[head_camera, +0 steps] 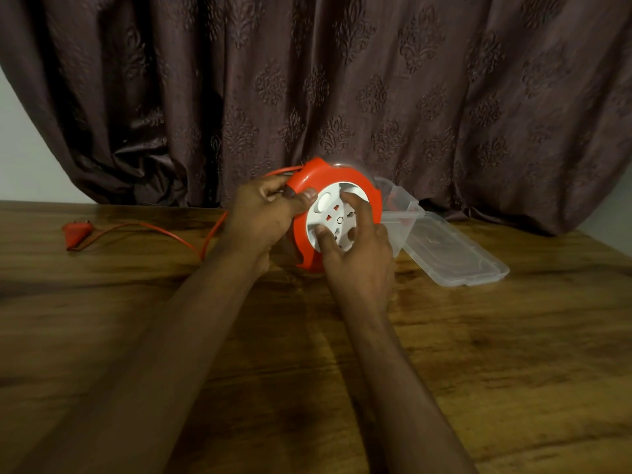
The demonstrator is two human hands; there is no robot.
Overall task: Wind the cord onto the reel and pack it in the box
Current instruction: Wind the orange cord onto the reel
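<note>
Two hands on the orange reel (337, 213), held upright above the bench (444, 354): right hand (359, 254) fingers (355, 208) curled on the white hub, left hand (263, 217) fingers pinching rim and cord (171, 232). Behind, clear box (405, 208), lid (455, 254) open; plug (77, 230) far left.

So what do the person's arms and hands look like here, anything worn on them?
Nothing worn that the head view shows. Both forearms are bare from the bottom edge of the picture up to the wrists: no sleeves, watch, bracelets or gloves. The left hand and right hand show no rings, though some fingers are partly hidden.
</note>
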